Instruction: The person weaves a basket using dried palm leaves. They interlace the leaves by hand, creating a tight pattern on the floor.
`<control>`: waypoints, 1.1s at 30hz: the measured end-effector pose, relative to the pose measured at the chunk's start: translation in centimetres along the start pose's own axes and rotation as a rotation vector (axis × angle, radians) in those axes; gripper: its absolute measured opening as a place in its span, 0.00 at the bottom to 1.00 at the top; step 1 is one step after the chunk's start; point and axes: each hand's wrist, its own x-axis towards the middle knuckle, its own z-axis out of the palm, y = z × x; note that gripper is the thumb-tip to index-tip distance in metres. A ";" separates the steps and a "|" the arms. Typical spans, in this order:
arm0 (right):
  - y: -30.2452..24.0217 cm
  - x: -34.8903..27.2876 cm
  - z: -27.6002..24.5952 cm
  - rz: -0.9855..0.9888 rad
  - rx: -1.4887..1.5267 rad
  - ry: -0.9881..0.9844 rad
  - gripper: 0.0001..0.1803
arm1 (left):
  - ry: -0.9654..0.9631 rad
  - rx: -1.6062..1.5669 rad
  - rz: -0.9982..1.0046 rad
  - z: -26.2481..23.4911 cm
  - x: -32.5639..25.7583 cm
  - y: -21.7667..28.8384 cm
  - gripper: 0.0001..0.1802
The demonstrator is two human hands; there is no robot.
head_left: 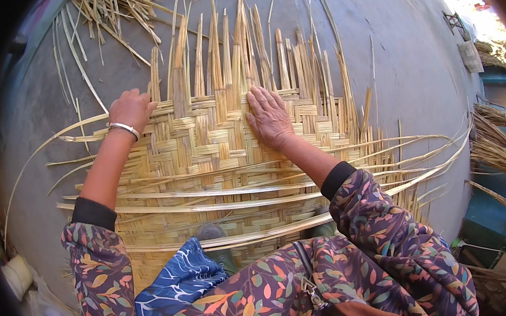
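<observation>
Weaving step under way: half-woven mat (215, 143) lies on the concrete floor (400, 55). Left hand (131, 107) curls fisted at its upper edge; right hand (269, 117) presses flat, fingers spread. Next move likely needs a loose strip (221, 204) worked in tight.

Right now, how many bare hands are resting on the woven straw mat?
2: the left hand with a silver bangle at the woven straw mat's upper left edge, the right hand flat near its upper middle.

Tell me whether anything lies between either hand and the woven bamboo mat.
Nothing visible does. The right hand lies flat, palm down, directly on the woven bamboo mat. The left hand rests on the mat's upper left edge, fingers curled over the strips.
</observation>
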 end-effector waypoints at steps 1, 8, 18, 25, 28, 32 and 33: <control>-0.2 0.1 0.0 -0.002 0.000 0.000 0.29 | -0.054 -0.031 -0.028 0.3 0.1 -0.5 0.20; -0.4 0.0 0.0 0.016 -0.030 -0.041 0.30 | -0.370 -0.432 -0.156 2.3 0.9 -2.1 0.21; -0.8 -0.5 0.2 0.006 -0.043 -0.052 0.30 | -0.393 -0.307 -0.100 0.6 0.5 -1.8 0.19; -0.4 -0.9 -0.6 -0.010 -0.020 -0.012 0.29 | -0.234 -0.268 -0.146 1.8 -0.8 -0.6 0.20; 0.8 -1.9 -0.3 0.032 -0.080 0.081 0.30 | -0.215 -0.401 -0.169 2.8 -0.7 -1.8 0.18; 3.8 -2.0 -0.2 0.253 -0.101 0.032 0.31 | -0.240 -0.497 -0.193 2.9 0.0 -2.6 0.15; 4.4 -2.1 -0.4 0.225 -0.107 -0.012 0.32 | -0.216 -0.502 -0.188 3.2 0.1 -2.7 0.15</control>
